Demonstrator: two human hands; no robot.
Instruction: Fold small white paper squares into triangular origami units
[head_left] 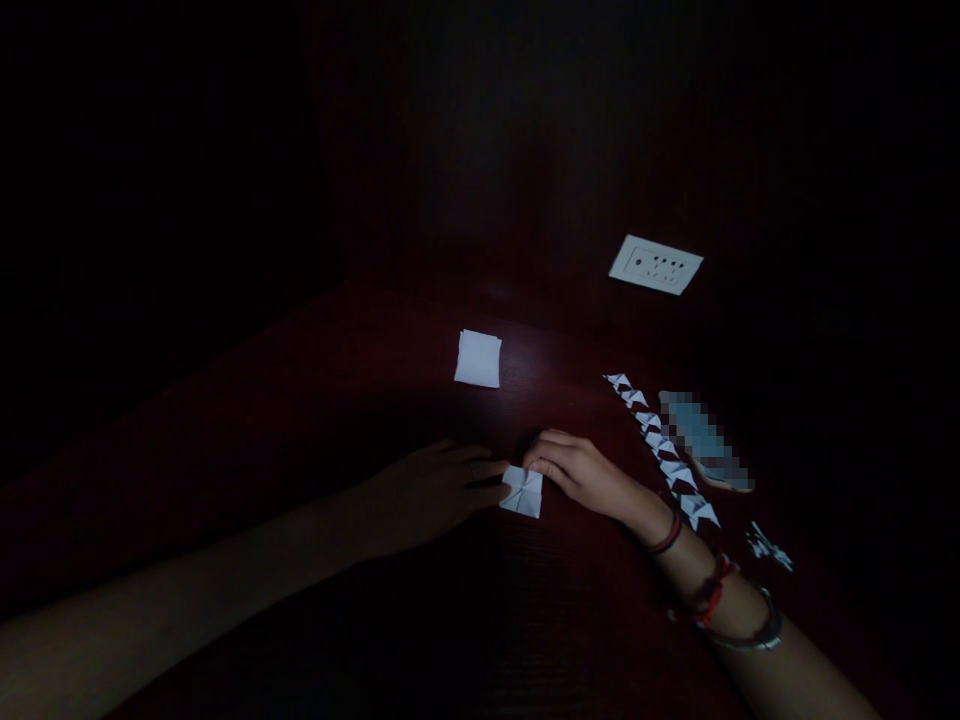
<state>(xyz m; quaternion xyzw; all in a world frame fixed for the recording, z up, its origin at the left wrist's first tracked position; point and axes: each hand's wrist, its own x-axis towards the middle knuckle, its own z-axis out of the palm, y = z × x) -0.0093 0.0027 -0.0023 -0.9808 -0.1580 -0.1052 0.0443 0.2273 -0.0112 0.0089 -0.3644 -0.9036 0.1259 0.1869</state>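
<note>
A small white square of paper [527, 497] with crossing creases lies on the dark red table between my hands. My left hand [442, 487] reaches in from the left with its fingers stretched out and apart, and its fingertips touch the paper's left edge. At the upper right corner, my right hand [574, 467] has its fingers curled together and closed on the paper. The undersides of both hands are hidden.
Behind sits a stack of white paper squares [478, 360]. Several folded white paper pieces [660, 442] form a row at right, beside a blurred-out phone-like object [705, 440]. Small white scraps [770, 548] lie near my right forearm. A socket plate [655, 265] is on the wall.
</note>
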